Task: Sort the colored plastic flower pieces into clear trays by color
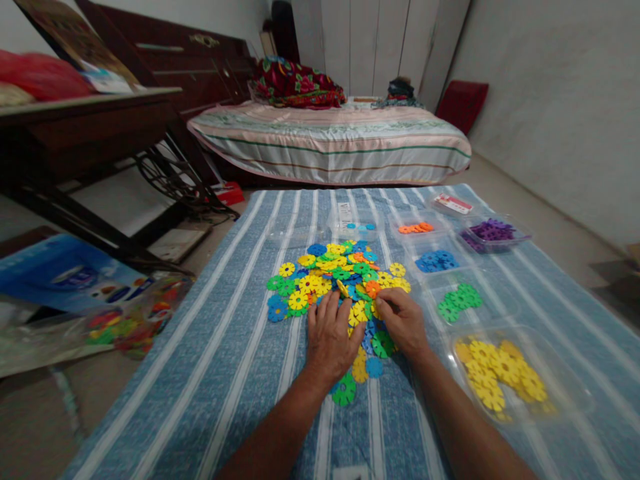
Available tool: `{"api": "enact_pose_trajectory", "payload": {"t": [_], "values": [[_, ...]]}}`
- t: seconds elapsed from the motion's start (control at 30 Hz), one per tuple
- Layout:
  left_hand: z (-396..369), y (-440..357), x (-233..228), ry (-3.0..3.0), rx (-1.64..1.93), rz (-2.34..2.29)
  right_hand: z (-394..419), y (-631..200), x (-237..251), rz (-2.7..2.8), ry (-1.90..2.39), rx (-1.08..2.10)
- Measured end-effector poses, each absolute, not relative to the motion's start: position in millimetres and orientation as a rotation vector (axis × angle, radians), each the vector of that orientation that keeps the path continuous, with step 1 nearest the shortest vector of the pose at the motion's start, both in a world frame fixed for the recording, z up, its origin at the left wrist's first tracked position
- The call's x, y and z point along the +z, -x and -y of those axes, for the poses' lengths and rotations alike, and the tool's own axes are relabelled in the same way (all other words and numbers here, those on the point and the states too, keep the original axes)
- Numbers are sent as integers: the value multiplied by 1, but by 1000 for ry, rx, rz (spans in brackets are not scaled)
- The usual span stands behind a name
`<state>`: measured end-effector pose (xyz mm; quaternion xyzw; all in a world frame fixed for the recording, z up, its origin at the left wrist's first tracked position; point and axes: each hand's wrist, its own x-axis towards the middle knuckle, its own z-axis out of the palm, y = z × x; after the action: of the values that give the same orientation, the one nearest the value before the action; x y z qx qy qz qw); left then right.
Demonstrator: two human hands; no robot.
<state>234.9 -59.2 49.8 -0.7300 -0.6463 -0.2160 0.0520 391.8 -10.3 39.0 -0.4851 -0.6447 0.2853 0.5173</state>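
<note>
Both hands rest on a pile of snowflake discs on the striped blue cloth: the left hand lies flat and open, the right hand pinches a yellow disc. Clear trays of sorted discs stand to the right, the yellow tray nearest.

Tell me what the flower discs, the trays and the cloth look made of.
Flower discs: likely moulded plastic, with flat bright colours and crisp notches. Trays, like the yellow-filled one: thin clear plastic, see-through with glinting rims. Cloth: woven fabric, matte, blue with white stripes.
</note>
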Motion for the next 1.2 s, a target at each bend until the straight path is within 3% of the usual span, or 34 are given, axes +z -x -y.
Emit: {"api": "enact_pose_trajectory", "payload": {"t": [1.2], "values": [[59, -235, 50, 2215, -675, 1955, 10, -392, 41, 1555, 1169, 680]]}}
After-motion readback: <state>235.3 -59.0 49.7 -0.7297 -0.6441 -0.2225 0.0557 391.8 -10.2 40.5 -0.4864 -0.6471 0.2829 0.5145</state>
